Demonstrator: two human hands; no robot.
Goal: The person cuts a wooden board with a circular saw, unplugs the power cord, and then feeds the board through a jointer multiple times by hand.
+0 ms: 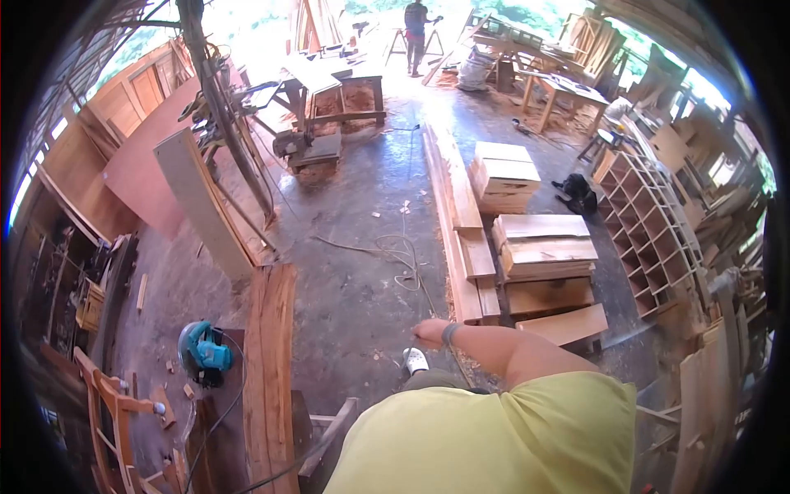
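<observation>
My right hand [429, 330], with a grey band at the wrist, reaches out over the dark floor near the centre. Its fingers look curled together; what they hold is too small to make out. A thin cord [406, 255] lies in loops beyond it, and one strand runs down to the hand, where I cannot tell whether they touch. Just below is a white shoe [415, 361]. Long planks [455, 222] lie on the floor to the right of the hand. My left hand is out of view.
A blue power saw [206, 354] sits at the left, beside a long brown board [270, 370]. Stacked boards [545, 247] and a black animal [577, 195] are at the right. A machine bench [317, 152] stands ahead; farther back is a person [415, 37].
</observation>
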